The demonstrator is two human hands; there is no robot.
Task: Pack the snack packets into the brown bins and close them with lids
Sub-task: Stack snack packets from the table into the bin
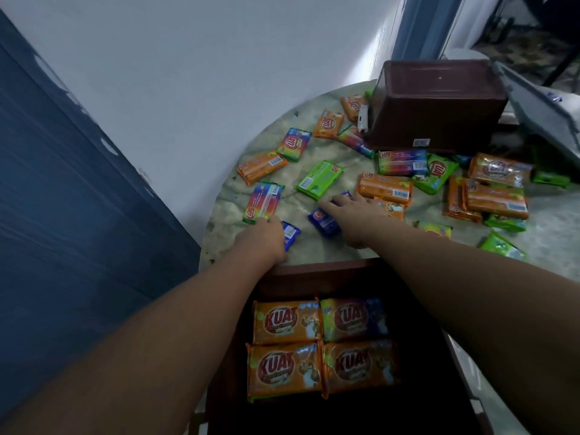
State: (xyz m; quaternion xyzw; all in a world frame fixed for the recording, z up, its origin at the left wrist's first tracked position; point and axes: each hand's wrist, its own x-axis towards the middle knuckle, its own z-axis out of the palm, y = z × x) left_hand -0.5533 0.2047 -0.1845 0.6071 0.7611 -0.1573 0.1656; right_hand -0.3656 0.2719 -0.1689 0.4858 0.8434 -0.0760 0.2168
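An open brown bin (323, 271) stands at the table's near edge, with several orange and rainbow KUAT snack packets (287, 321) lying flat inside it. Many more packets are scattered over the table. My left hand (263, 238) reaches past the bin's left corner, and its fingers curl down onto the near end of a rainbow packet (263, 202). A blue packet (292, 235) sticks out from under its thumb side. My right hand (353, 216) lies with straight fingers on another blue packet (323, 221). A second brown bin (436, 102) lies bottom-up at the back.
A green packet (320, 178) lies just beyond my hands. Orange packets (384, 188) are piled to the right. The round marble table (226, 221) ends close to the white wall on the left. A grey plastic bag (546, 111) lies at the far right.
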